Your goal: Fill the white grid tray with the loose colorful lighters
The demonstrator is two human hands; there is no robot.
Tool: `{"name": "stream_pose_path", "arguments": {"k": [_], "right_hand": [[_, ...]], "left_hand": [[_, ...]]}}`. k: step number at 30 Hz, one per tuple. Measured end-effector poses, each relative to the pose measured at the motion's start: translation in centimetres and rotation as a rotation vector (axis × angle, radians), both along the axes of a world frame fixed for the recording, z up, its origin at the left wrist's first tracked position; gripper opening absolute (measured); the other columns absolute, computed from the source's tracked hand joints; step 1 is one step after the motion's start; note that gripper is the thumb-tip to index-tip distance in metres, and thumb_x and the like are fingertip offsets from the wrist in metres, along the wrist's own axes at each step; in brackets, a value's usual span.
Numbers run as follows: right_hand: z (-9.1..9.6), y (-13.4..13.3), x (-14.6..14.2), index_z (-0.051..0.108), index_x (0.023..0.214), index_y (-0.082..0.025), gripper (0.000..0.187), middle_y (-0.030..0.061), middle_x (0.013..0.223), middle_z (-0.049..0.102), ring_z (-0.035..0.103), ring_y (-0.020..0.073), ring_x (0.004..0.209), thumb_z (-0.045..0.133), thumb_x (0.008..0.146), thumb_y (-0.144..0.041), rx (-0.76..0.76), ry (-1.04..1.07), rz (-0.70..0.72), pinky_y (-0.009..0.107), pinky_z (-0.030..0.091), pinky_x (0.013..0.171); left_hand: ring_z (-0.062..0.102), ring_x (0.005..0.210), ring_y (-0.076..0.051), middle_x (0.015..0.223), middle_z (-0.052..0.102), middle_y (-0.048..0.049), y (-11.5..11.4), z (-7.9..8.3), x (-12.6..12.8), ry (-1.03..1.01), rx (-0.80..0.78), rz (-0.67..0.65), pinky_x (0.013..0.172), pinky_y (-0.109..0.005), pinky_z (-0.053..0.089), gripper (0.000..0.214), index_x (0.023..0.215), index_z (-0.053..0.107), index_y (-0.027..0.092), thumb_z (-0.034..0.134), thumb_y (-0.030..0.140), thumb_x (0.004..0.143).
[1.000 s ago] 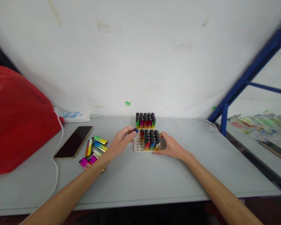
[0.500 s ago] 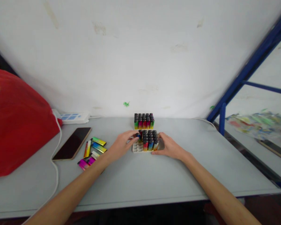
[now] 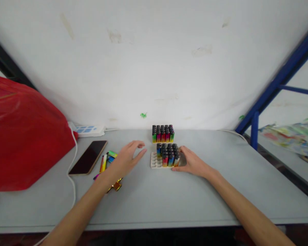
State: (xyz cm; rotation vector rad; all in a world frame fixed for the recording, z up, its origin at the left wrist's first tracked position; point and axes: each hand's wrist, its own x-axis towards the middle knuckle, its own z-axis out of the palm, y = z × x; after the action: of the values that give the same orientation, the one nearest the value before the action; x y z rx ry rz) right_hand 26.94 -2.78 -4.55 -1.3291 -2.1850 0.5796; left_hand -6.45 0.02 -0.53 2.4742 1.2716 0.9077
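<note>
Several colourful lighters with black tops stand upright in a white tray, whose left cells hold nothing at the front. My right hand grips the tray's right end, thumb at the near corner and fingers behind. Left of the tray, apart from it, my left hand hovers with thumb and fingers spread and nothing between them. Loose lighters in shiny colours lie on the table under and beside my left forearm, which hides part of the pile.
Behind the tray, against the wall, stands another block of lighters. To the left are a phone, a white power strip with a cable, and a big red bag. A blue metal frame rises at the right.
My left hand has let go of a blue lighter, now standing in the tray's left part, and drawn back leftward. My right hand stays on the tray. The view has shifted slightly.
</note>
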Motion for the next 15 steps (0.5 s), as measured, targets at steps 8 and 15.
{"name": "stream_pose_path", "arguments": {"k": [8,15], "right_hand": [[0.2,0.1,-0.1,0.052,0.103,-0.024,0.055,0.0076,0.108,0.063,0.059,0.0289,0.100,0.092,0.078,-0.053,-0.004,0.005,0.021,0.041,0.050,0.088],[0.2,0.3,0.0,0.051,0.101,-0.024,0.057,0.0074,0.108,0.064,0.059,0.0282,0.099,0.092,0.076,-0.055,0.004,0.005,0.019,0.040,0.050,0.087]], "left_hand": [[0.039,0.158,-0.040,0.169,0.044,-0.0135,-5.0,-2.3,-9.4,0.341,0.154,0.183,0.127,-0.063,0.036,0.058,0.151,0.061,0.030,0.047,0.062,0.105],[0.023,0.166,-0.040,0.179,0.031,-0.0076,-5.5,-6.8,-9.2,0.412,0.085,0.181,0.129,-0.066,0.032,0.061,0.167,0.043,0.034,0.042,0.055,0.110]]}}
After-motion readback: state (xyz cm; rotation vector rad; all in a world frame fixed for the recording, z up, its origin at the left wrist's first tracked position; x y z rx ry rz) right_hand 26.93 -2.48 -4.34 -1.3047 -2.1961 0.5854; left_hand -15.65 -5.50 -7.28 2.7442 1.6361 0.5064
